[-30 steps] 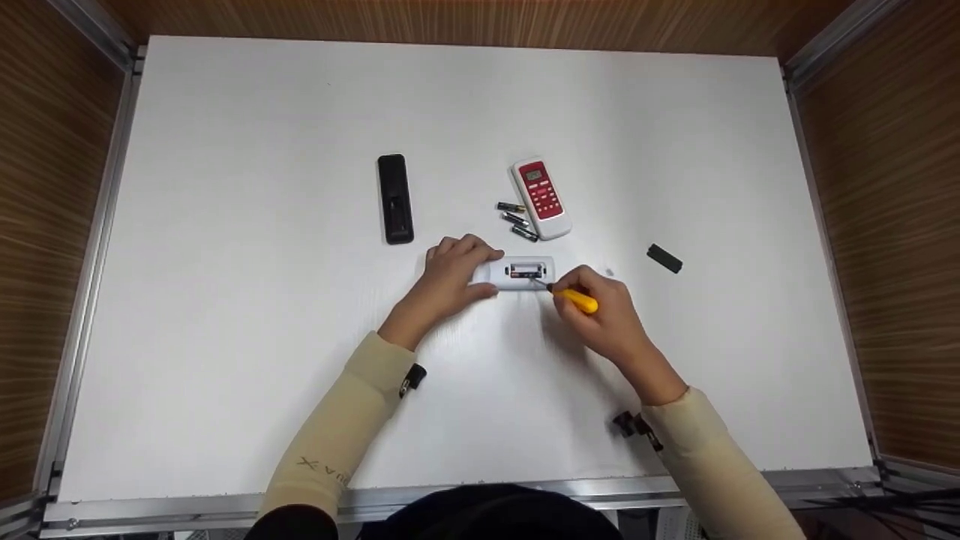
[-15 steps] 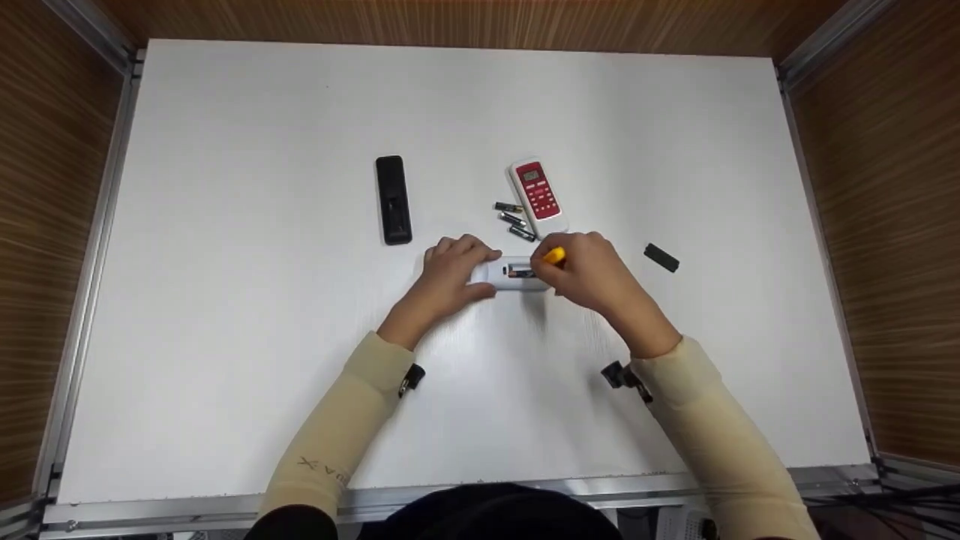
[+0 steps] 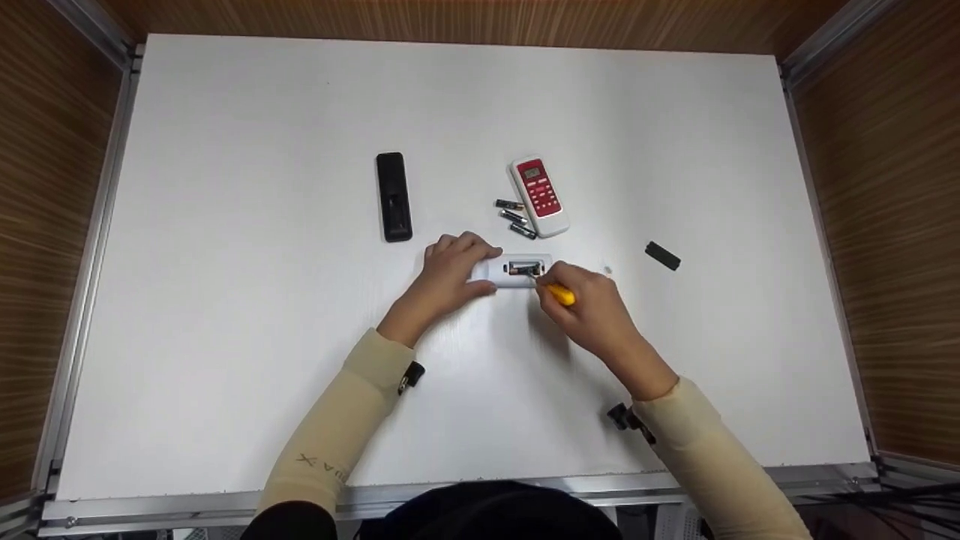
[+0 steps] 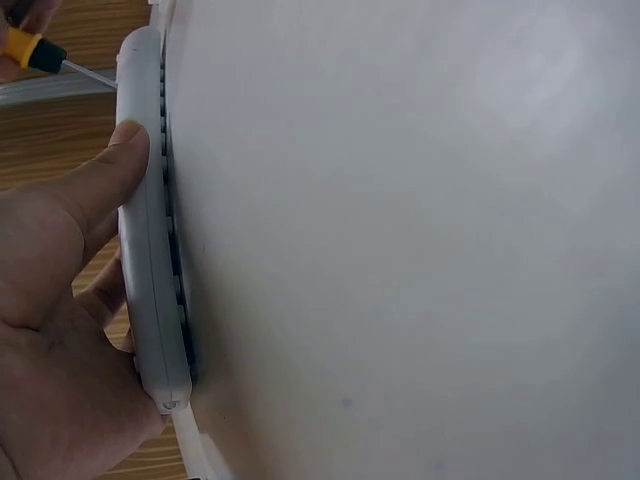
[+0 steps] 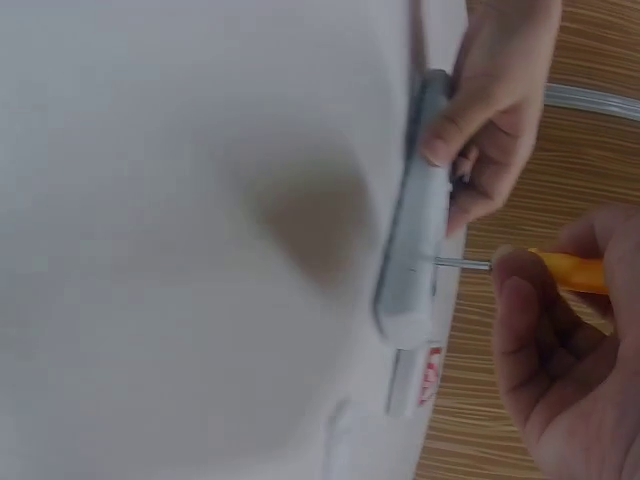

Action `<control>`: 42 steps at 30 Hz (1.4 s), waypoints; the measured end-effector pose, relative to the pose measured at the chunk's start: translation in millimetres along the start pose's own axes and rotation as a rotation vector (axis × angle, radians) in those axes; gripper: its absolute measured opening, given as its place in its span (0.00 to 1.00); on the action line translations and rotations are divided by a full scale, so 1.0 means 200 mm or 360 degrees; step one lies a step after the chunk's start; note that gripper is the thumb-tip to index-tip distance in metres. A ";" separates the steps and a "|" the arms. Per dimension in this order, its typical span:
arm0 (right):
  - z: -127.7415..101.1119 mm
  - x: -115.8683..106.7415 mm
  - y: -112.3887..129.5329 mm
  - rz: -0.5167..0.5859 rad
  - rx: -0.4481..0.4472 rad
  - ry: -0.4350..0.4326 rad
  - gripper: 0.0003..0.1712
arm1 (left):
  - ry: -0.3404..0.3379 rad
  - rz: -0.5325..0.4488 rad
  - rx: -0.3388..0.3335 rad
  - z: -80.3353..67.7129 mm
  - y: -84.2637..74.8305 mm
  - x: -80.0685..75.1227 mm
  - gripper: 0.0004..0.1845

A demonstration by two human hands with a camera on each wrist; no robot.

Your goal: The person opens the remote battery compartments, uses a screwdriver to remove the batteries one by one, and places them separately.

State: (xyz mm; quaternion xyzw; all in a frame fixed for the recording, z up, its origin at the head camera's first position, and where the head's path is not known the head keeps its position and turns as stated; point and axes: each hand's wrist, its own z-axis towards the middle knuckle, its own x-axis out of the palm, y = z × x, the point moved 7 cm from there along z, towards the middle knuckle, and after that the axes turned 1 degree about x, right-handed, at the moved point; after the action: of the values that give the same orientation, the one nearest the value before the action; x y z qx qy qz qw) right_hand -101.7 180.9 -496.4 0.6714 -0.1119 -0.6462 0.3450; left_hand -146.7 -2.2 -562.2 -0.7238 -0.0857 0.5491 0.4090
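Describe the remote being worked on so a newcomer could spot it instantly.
On the white table, look just below centre, where both hands meet. The white remote lies there face down, battery bay open, held by the left hand; the other two remotes lie untouched farther back.

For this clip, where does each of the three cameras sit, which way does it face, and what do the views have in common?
Head: above the white table, looking down; both sleeved forearms, left hand and right hand show.
Left wrist: beside the left hand, looking along the tabletop at the grey remote that hand grips.
Right wrist: behind the right hand, facing the yellow screwdriver it holds; the other hand also shows.
Shared: every view shows the grey remote and the yellow screwdriver.
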 end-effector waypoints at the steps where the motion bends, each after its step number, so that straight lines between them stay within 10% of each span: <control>1: -0.02 0.01 0.00 0.0010 -0.0033 -0.0029 0.03 | 0.0000 0.0001 0.0000 0.00 0.00 0.00 0.29; 42: -0.11 -0.02 -0.10 0.0079 -0.0129 -0.0349 0.07 | 0.0044 0.0007 -0.0037 0.00 0.00 0.01 0.29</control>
State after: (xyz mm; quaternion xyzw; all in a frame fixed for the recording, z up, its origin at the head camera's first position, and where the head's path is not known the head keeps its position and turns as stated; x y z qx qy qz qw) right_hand -86.4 205.1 -506.9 0.5792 -0.1394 -0.7109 0.3737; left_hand -146.2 -1.5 -563.1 -0.7362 -0.0849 0.5389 0.4005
